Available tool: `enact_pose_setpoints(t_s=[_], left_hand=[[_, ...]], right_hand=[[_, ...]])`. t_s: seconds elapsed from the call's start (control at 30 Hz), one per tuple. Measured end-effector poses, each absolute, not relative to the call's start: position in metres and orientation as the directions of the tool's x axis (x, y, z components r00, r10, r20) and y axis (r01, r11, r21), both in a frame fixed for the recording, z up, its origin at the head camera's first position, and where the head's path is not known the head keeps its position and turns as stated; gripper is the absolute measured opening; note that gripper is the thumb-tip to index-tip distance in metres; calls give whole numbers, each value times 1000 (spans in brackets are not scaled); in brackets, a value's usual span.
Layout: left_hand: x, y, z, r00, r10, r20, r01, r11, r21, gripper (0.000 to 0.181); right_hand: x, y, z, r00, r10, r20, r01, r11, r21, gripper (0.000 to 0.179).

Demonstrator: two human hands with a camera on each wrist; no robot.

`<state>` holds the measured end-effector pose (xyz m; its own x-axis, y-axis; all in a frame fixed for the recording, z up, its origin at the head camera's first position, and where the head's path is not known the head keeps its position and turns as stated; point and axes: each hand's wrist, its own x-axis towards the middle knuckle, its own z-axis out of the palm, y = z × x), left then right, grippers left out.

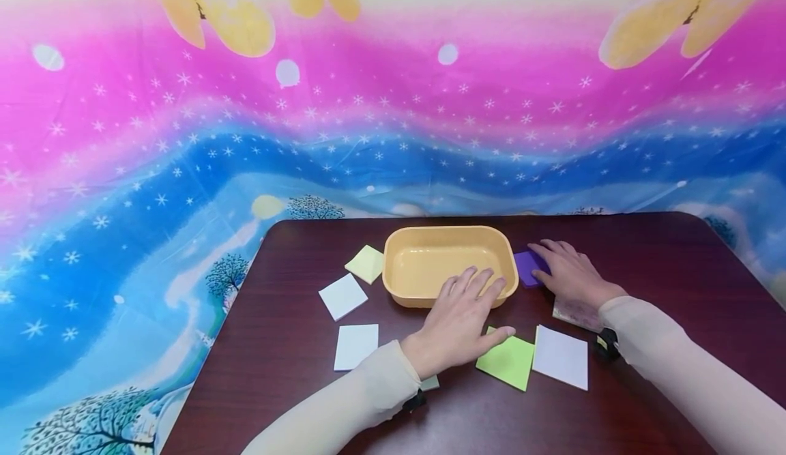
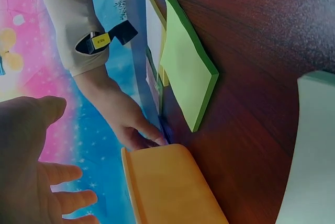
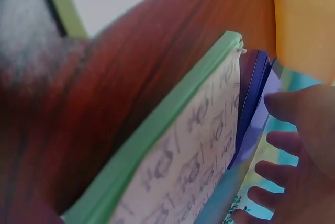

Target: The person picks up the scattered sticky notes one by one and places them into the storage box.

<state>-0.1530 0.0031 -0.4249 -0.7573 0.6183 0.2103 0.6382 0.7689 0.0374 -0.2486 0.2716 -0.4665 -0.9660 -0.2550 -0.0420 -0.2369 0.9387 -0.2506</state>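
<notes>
Observed left hand (image 1: 457, 325) raised at the near side of the yellow basin (image 1: 430, 264), fingers spread and extended, back upward. Observed right hand (image 1: 574, 274) over the purple pad (image 1: 525, 269), fingers loose and apart; thumb contact likely, though not certain from these angles. Located purple pad just beside basin's right end on dark table (image 1: 675, 264). Counted toward the right: 1 green-edged patterned pad (image 1: 574, 313), 1 lime pad (image 1: 508, 361). Counted toward the left: 1 pale yellow pad (image 1: 365, 265), 2 white pads (image 1: 342, 297).
</notes>
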Motion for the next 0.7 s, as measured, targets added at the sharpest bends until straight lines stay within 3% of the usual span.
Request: enact_pose_setpoints(t_s=[0.7], left_hand=[[-153,5,-427,-761,617,201,632,775,13,73]], right_hand=[[-259,272,-460,-966,-252,-56,-233,945,-229,69]])
